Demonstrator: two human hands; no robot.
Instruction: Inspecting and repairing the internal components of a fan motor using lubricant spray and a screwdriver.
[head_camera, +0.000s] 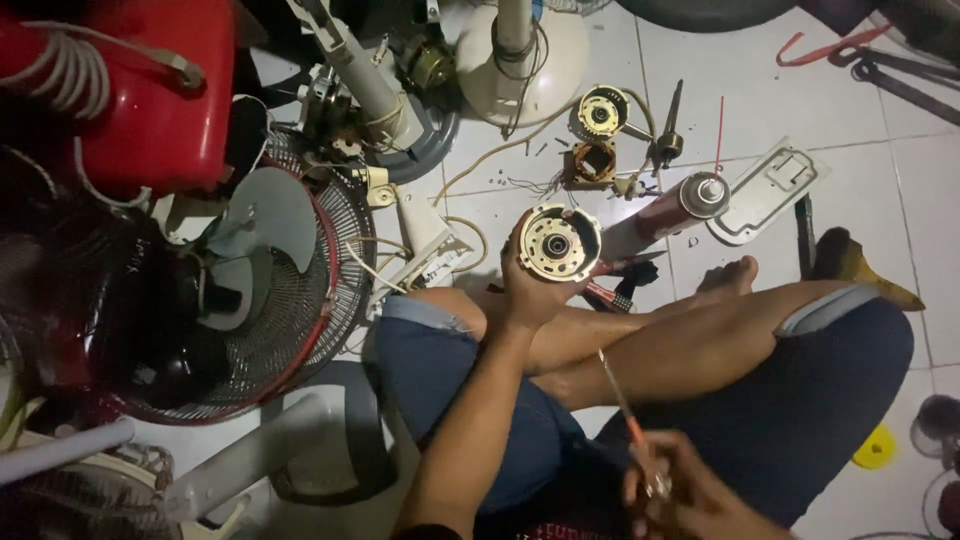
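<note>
- A round motor housing (559, 242), cream with a metal bearing at its centre, is held up in the left hand (530, 285); the fingers are wrapped around its left and lower rim, closed on it.
- The housing is held above the crossed bare legs, its open face turned up toward the camera.
- A thin screwdriver (622, 402) with an orange section on its shaft is gripped in the right hand (672, 492), low in the view; the fingers are curled shut around its handle, and the tip is pointed up toward the housing but kept well apart from it.
- A spray can (665, 212) with a thin red straw is seen lying on the tiled floor (880, 180) just right of the housing.
- A copper-wound stator (592, 162) and a second round motor part (602, 110) are seen further up on the floor.
- A fan with a wire guard (300, 290) is seen at the left.
</note>
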